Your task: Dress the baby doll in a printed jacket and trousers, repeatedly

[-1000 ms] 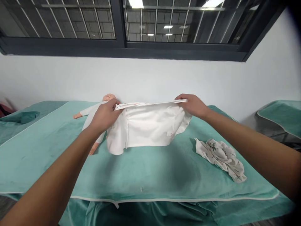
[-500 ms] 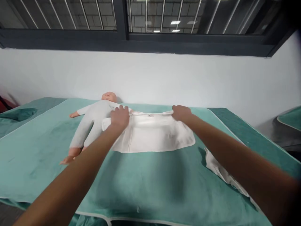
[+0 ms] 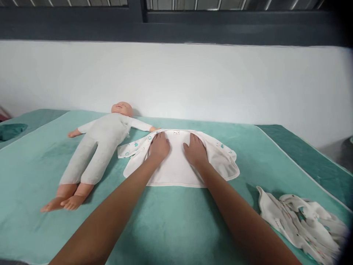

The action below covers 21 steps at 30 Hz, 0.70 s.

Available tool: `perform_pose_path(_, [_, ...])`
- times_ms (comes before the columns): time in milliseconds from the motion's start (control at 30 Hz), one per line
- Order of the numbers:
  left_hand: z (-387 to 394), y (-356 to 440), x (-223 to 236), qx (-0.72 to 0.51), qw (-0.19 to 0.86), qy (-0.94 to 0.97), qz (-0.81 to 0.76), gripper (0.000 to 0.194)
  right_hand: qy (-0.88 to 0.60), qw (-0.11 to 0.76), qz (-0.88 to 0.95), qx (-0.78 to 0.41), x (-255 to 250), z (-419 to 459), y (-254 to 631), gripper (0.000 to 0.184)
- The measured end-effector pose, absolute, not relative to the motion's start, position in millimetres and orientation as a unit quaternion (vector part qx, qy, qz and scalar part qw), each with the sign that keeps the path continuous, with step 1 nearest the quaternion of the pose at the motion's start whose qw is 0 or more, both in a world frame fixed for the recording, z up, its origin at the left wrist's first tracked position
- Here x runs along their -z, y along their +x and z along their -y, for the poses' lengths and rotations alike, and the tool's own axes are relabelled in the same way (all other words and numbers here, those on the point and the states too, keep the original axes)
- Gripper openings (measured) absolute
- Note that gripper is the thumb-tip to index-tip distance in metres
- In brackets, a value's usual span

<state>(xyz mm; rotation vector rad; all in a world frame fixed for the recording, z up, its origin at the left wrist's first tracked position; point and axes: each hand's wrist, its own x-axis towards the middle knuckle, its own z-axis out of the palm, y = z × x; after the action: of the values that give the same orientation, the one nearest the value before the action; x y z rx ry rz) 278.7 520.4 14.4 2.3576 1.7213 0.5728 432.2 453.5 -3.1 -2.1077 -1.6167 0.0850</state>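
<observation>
A white baby shirt (image 3: pixel 176 165) with green-printed sleeves lies opened out on the green blanket, its inside facing up and its neck label toward the wall. My left hand (image 3: pixel 160 147) rests flat on the left front panel near the collar, holding nothing. Opposite it, my right hand (image 3: pixel 196 149) presses on the right front panel, thumb apart from the fingers. The left sleeve sticks out toward a baby doll (image 3: pixel 103 136) in a white bodysuit, which lies on its back to the left. One doll hand touches or nearly touches the shirt's collar edge.
A crumpled white printed baby garment (image 3: pixel 303 221) lies at the front right. The green blanket (image 3: pixel 171 221) covers the bed up to the white wall (image 3: pixel 176 81). A dark window frame (image 3: pixel 176 27) runs along the top.
The shirt, held up by its top edge before, now lies spread on the blanket. Both hands have let go of that edge and moved closer together onto the front panels. The view has tilted down.
</observation>
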Motion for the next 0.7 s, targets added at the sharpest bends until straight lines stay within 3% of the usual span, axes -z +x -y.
perform_pose_path(233, [-524, 295, -3, -0.183, 0.098, 0.788, -0.580, 0.052, -0.785, 0.236, 0.571, -0.035, 3, -456, 444, 0.061])
perform_pose_path(433, [-530, 293, 9, -0.175, 0.094, 0.811, -0.550, 0.063, -0.765, 0.236, 0.592, -0.088, 1, -460, 462, 0.049])
perform_pose_path(500, [-530, 292, 10, -0.175, 0.081, 0.815, -0.546, 0.063, -0.727, 0.273, 0.622, -0.098, -3, -455, 464, 0.045])
perform_pose_path(600, [-529, 291, 8, -0.175, 0.067, 0.821, -0.540, 0.061, -0.649, 0.394, 0.645, -0.090, -12, -441, 481, 0.037])
perform_pose_path(700, [-529, 291, 8, -0.178, 0.064, 0.823, -0.535, 0.059, -0.676, 0.456, 0.579, -0.014, -17, -419, 523, 0.037])
